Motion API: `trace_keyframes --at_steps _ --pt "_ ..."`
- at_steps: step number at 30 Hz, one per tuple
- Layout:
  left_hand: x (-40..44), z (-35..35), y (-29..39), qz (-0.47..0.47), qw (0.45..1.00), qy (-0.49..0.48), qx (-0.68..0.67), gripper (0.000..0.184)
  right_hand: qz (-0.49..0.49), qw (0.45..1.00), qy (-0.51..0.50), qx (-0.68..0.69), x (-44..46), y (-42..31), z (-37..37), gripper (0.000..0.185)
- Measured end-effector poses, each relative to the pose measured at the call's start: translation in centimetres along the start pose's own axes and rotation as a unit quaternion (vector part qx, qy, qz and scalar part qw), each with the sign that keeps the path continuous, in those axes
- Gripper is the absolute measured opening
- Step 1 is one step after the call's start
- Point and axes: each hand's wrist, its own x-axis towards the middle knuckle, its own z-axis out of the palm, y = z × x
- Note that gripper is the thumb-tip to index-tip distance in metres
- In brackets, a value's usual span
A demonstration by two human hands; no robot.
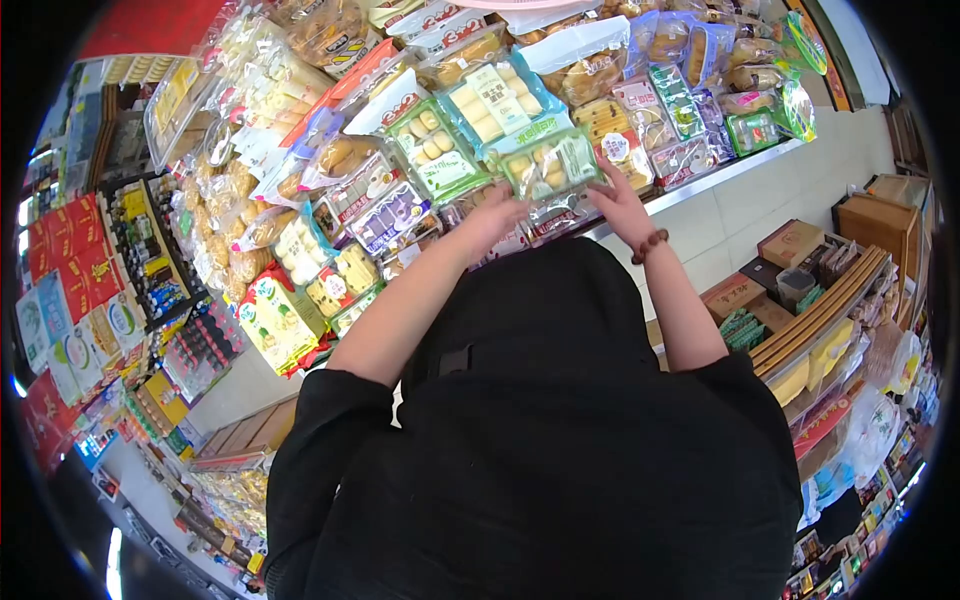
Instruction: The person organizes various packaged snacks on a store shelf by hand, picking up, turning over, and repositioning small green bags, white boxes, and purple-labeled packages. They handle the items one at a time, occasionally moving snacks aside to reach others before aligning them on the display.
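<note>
Between my two hands is a clear pack of small pale buns with green print [548,168], tilted up at the front of a heaped display. My left hand [494,220] grips its lower left edge, fingers curled against the wrapping. On the other side my right hand [622,204], with a beaded bracelet at the wrist, grips the right edge. A blue-edged bag of pale cakes [495,105] lies just behind. To the left sits a green-edged pack of round buns [436,150]. Close to my right fingers is a pack of raisin-dotted pastry [606,122]. Packs under my hands are partly hidden.
A metal edge [722,178] borders the display front. Wooden crates and cardboard boxes [790,243] stand at the right. A yellow-green pack [280,320] sits at the display's left corner. Shelves with bottles [150,240] and red boxes [72,240] are farther left.
</note>
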Motion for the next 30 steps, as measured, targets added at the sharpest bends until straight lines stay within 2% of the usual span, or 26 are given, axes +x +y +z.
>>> trace_keyframes --at_steps 3,4,7,8,11,12,15,16,19,23,24,27,28,29,30 --pt "-3.5 1.6 0.5 -0.007 0.997 -0.055 -0.045 0.077 0.005 0.999 -0.019 0.034 -3.3 0.4 -1.2 0.062" --pt "-3.8 1.5 0.0 0.016 0.994 -0.102 -0.043 0.077 0.012 0.999 -0.023 0.043 -4.7 -0.3 -1.4 0.062" --pt "-5.0 1.7 -0.4 -0.049 0.995 -0.079 -0.043 0.070 0.003 0.996 -0.033 0.082 -6.7 0.9 -1.9 0.062" --pt "-4.9 1.6 -0.3 -0.055 0.994 -0.089 -0.041 0.074 -0.006 0.995 -0.036 0.097 -6.8 1.5 -2.0 0.063" --pt "-2.4 0.5 -2.3 -0.002 0.998 -0.062 0.007 0.078 -0.022 0.993 -0.039 0.109 -4.7 1.4 -1.5 0.064" --pt "-3.0 1.0 -0.6 0.008 0.998 -0.053 -0.030 0.085 -0.042 0.992 -0.034 0.112 -3.2 1.7 -1.4 0.064" --pt "-1.5 0.3 -0.3 -0.005 0.997 0.066 0.026 0.085 -0.012 0.996 -0.054 0.071 0.8 1.0 -0.8 0.065" --pt "-1.0 -0.1 -0.3 0.017 0.993 0.083 0.076 0.086 -0.040 0.998 -0.049 0.020 2.0 1.1 -0.6 0.064" --pt "-0.8 -0.1 0.3 0.025 0.995 0.096 -0.001 0.091 -0.035 0.998 -0.038 -0.034 3.4 -0.2 -0.2 0.063" --pt "-0.5 -0.6 -0.7 0.028 0.993 0.116 0.003 0.087 -0.048 0.996 -0.035 -0.066 4.3 0.4 -0.9 0.059" --pt "-1.0 -0.5 -0.5 0.023 0.992 0.124 -0.005 0.082 -0.083 0.991 -0.034 -0.097 4.3 0.6 -1.0 0.060" --pt "-1.4 -1.8 -1.6 0.028 0.989 0.128 0.068 0.072 -0.031 0.996 -0.026 -0.081 3.3 0.1 -1.1 0.062" --pt "-1.2 -2.7 -2.9 0.090 0.973 0.156 0.142 0.057 -0.045 0.993 -0.009 -0.111 2.4 -0.8 -0.5 0.063" --pt "-1.5 -3.8 -4.4 0.108 0.958 0.168 0.206 0.054 -0.149 0.965 0.024 -0.214 2.7 0.7 -0.9 0.066" --pt "-3.3 -4.3 -4.6 0.123 0.938 0.180 0.269 0.051 -0.227 0.911 0.058 -0.340 2.2 0.1 -0.4 0.068"
